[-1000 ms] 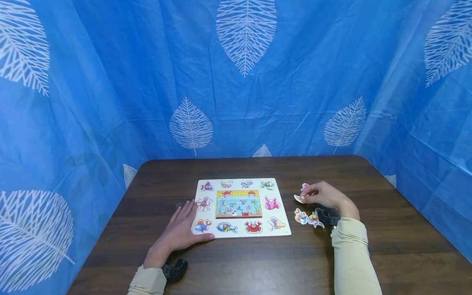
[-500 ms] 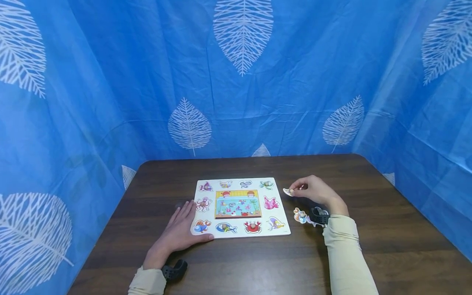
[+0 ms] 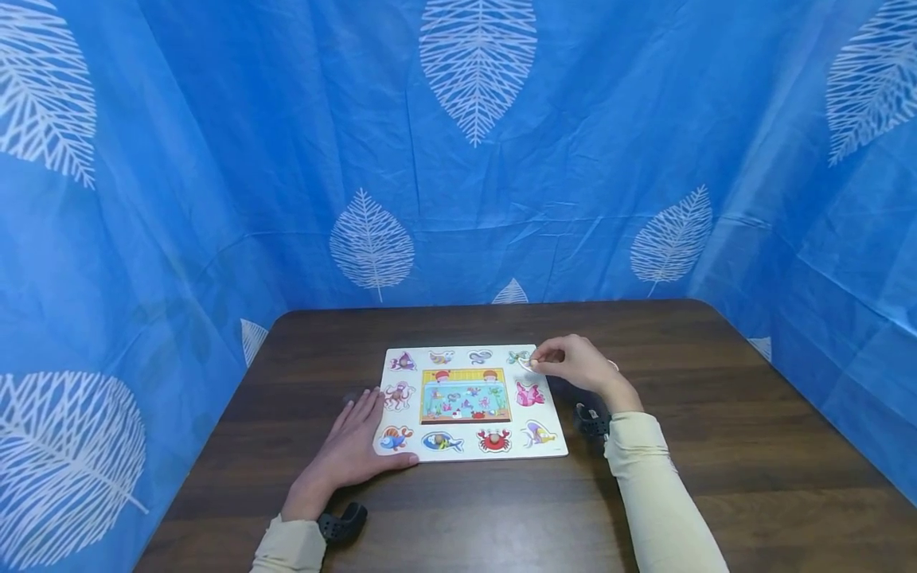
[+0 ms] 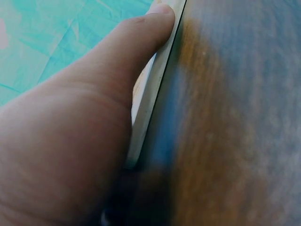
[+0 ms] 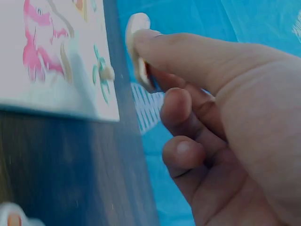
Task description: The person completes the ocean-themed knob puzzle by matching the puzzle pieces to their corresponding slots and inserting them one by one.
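My left hand [image 3: 344, 450] lies on the left edge of a white wooden puzzle board [image 3: 458, 456], fingers straight and thumb along the near edge. The left wrist view shows the thumb [image 4: 155, 23] over the board's rim. My right hand [image 3: 580, 366] pinches a small puzzle piece [image 5: 138, 21] between thumb and fingers, over the board's top right corner. The piece is seen edge-on, its picture mostly hidden. Close to it is a green turtle piece [image 3: 517, 357] with a knob. Below lies a pink fish picture [image 3: 530, 394] without a knob.
A red crab piece [image 3: 494, 440] and a blue fish piece [image 3: 440, 440] sit along the board's near side. Another loose piece [image 5: 18, 217] shows at the right wrist view's corner. A blue leaf-print curtain [image 3: 458, 239] surrounds the dark wooden table [image 3: 458, 517].
My right hand has carried the pinched piece left from the loose pieces to the board's top right corner. The forearm now covers most of those pieces. My left hand has stayed put.
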{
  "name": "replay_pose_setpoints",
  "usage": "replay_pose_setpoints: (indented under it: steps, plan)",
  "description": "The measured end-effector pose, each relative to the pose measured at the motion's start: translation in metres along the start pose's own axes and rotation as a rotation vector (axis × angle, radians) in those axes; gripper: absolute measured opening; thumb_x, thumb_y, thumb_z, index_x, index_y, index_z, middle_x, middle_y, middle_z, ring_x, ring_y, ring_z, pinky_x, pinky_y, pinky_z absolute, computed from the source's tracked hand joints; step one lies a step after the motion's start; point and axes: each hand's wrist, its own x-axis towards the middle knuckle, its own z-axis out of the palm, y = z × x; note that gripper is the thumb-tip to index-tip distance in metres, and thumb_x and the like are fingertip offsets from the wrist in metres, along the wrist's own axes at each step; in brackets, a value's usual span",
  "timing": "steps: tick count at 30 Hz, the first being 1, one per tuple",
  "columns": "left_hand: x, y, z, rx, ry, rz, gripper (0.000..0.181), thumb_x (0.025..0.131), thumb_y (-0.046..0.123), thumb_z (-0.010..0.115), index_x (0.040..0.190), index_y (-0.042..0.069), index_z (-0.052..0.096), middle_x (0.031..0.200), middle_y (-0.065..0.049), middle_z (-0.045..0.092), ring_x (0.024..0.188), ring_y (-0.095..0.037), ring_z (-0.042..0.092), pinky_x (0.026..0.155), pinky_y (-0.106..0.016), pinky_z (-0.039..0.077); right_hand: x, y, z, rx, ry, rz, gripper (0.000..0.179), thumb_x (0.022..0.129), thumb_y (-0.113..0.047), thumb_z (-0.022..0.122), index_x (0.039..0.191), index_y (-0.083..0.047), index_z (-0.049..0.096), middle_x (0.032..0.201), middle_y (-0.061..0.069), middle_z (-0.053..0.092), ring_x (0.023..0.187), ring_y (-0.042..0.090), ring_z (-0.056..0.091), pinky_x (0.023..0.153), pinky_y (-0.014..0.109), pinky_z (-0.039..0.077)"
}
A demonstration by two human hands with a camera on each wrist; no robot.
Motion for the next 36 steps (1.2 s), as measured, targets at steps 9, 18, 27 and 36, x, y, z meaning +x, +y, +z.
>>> replay_pose_setpoints:
  steps: [9,18,27,36]
  plan:
    - [0.0,0.0,-0.001,-0.014,-0.001,0.0,0.128,0.077,0.079,0.071,0.163,-0.002,0.019,0.172,-0.02,0.015,0.16,-0.038,0.009,0.128,-0.058,0.008,0.021,-0.019,0.011,-0.037,0.009,-0.069,0.015,0.093,-0.022,0.078,0.105,-0.014,0.079,0.092,0.0,0.072,0.078,0.019,0.053,0.064,0.028,0.045]
    - [0.0,0.0,-0.002,-0.019,-0.004,0.001,0.128,0.077,0.078,0.071,0.163,-0.002,0.02,0.172,-0.02,0.015,0.16,-0.039,0.01,0.128,-0.058,0.008,0.037,-0.032,0.028,-0.016,-0.003,-0.102,0.012,0.094,-0.019,0.077,0.105,-0.013,0.079,0.096,0.001,0.073,0.083,0.019,0.055,0.07,0.03,0.045]
    - [0.001,-0.001,-0.002,-0.017,-0.006,-0.004,0.128,0.076,0.079,0.071,0.163,-0.001,0.02,0.172,-0.019,0.015,0.16,-0.038,0.009,0.128,-0.058,0.008,0.055,-0.039,0.048,-0.015,-0.025,-0.101,0.011,0.095,-0.02,0.076,0.105,-0.015,0.079,0.098,-0.001,0.073,0.082,0.017,0.056,0.07,0.028,0.046]
    - [0.003,-0.002,-0.001,-0.01,-0.012,-0.008,0.13,0.075,0.081,0.069,0.163,-0.001,0.02,0.172,-0.019,0.014,0.16,-0.037,0.009,0.128,-0.058,0.008,0.07,-0.052,0.068,-0.002,-0.047,-0.062,0.01,0.097,-0.023,0.074,0.105,-0.017,0.078,0.1,-0.003,0.072,0.084,0.017,0.056,0.074,0.03,0.047]
